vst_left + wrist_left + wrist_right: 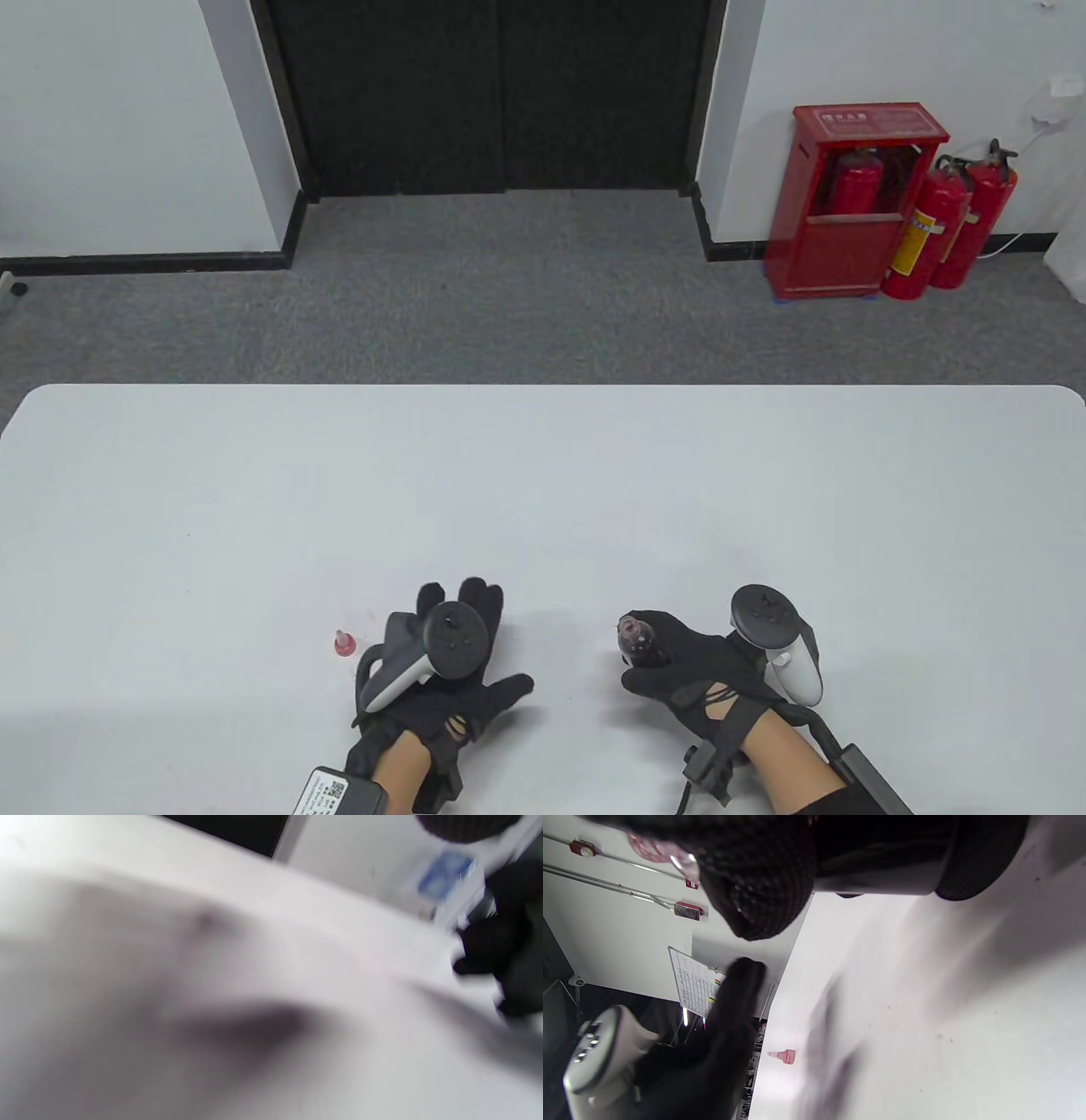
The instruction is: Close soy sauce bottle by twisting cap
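A small red cap point(343, 643) stands on the white table point(543, 492), just left of my left hand point(462, 632). The cap also shows in the right wrist view point(784, 1056). My left hand is open and empty, fingers spread over the table a little right of the cap. My right hand point(657, 666) grips the dark soy sauce bottle point(635, 638) around its body; the uncapped reddish neck shows above my fingers. In the right wrist view the bottle point(882, 857) fills the top edge between my gloved fingers point(755, 891). The left wrist view is blurred.
The table's far edge point(543, 387) lies well beyond the hands. A red fire extinguisher cabinet point(848, 199) and two extinguishers stand on the floor at the back right. My left hand also appears in the right wrist view point(712, 1052).
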`<move>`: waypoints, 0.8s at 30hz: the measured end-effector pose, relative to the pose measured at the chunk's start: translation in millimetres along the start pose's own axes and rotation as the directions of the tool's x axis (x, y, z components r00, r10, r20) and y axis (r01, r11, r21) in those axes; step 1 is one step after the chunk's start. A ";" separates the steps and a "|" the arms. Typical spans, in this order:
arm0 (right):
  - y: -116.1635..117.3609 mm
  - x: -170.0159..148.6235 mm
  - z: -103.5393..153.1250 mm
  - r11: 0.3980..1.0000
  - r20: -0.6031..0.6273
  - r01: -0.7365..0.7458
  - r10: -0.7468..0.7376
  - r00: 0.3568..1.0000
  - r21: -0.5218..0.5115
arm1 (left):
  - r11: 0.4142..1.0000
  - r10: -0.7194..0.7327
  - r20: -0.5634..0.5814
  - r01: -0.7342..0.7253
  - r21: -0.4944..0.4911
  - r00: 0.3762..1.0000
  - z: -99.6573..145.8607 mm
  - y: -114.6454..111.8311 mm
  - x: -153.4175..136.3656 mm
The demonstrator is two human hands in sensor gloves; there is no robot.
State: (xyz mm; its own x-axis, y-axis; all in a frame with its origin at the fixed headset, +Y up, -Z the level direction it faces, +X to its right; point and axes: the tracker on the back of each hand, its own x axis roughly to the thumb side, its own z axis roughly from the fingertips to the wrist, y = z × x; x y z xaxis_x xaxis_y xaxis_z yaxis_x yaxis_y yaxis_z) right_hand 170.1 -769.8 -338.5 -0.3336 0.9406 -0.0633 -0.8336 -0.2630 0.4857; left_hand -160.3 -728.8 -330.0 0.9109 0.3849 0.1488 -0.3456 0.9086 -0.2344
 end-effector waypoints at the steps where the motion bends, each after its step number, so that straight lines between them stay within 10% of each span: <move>1: 1.8 1.5 0.7 1.000 0.011 -0.005 0.005 1.000 0.002 | 0.996 0.026 -0.026 -0.024 0.080 0.999 2.8 12.8 -10.5; 6: 4.4 4.3 1.3 1.000 0.021 -0.022 0.022 1.000 0.012 | 0.959 0.111 -0.290 -0.026 0.281 0.951 17.3 51.1 -75.3; 14: 0.6 0.3 2.5 1.000 -0.002 -0.010 0.010 1.000 -0.008 | 0.992 0.025 -0.591 0.054 0.115 0.806 11.7 31.7 -124.4; 24: 1.4 -0.6 2.0 0.999 0.007 -0.046 0.046 0.999 0.000 | 0.995 0.005 -0.692 0.067 0.076 0.722 4.6 15.8 -137.7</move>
State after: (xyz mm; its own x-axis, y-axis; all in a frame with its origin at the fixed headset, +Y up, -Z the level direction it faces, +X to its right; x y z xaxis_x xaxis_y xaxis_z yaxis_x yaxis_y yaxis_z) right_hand 169.9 -770.3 -336.0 -0.3688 0.9289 -0.0348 -0.8173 -0.3062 0.4881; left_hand -292.2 -766.6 -349.8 0.8118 0.1698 -0.5587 -0.3004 0.9419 -0.1502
